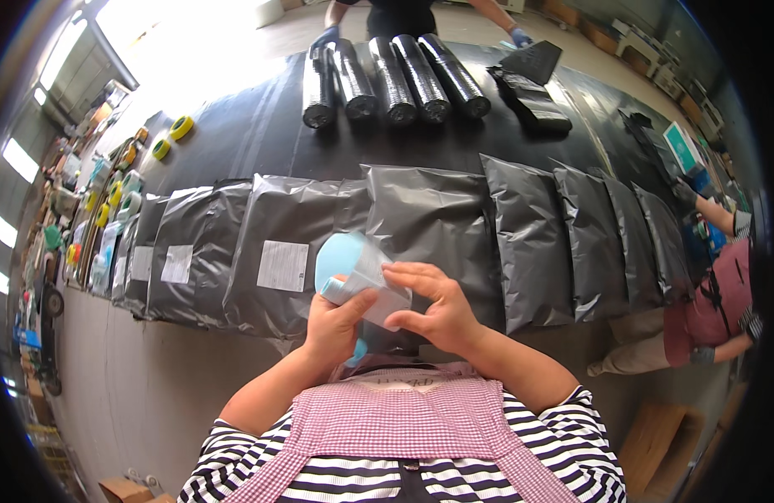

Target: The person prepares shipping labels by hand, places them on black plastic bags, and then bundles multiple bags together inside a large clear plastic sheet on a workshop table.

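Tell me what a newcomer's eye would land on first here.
Probably the pale blue and translucent material near the centre, gripped by the left hand, with the spread right hand at its right side. Next come the grey plastic bags, lined up along the near side of the dark table, then the shiny black rolls lying at its far side.

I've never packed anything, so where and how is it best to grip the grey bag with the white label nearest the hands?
Probably by its near left corner, pinched from the near side: the grey bag lies white label up, its edge is uncovered there, and the left hand is nearer its right side.
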A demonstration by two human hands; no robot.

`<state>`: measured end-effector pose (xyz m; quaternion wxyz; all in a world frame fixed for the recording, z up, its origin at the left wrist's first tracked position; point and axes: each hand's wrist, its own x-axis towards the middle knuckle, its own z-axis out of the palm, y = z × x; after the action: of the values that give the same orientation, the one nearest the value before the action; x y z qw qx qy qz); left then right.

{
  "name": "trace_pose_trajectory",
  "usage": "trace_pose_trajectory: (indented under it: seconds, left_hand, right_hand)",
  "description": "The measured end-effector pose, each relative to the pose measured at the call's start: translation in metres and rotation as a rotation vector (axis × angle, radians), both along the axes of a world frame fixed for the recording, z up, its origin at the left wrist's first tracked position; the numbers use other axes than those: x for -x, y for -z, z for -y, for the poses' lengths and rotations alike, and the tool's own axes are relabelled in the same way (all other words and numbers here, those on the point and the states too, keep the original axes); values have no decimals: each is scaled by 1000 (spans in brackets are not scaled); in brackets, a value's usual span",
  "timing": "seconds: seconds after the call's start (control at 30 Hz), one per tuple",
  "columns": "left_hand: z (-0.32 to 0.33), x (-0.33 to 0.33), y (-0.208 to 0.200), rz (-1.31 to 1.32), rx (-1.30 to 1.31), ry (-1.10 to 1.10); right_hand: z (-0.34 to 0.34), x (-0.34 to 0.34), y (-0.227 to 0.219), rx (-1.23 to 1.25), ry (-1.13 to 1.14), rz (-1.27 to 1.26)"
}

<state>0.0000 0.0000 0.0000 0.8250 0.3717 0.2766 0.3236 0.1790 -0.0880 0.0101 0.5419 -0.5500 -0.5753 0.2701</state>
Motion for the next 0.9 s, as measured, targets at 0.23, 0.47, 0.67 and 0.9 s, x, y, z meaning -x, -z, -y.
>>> trace_pose_trajectory:
  seconds: [0.23,0.47,0.67,0.9]
  left_hand:
    - [28,-16,-6,47,-26,-69]
    - [26,-22,-21,-288,-410,-92]
    - [16,-14,-15,-503,-391,-72]
    - [-25,40,14,-238,131,49]
  right_hand:
    - [10,-4,1,-40,18,-86]
    - [5,-33,9,97,-26,-187]
    - [-19,-109,-11,630,-35,-458]
    - [-9,-217,-15,322,261,-913]
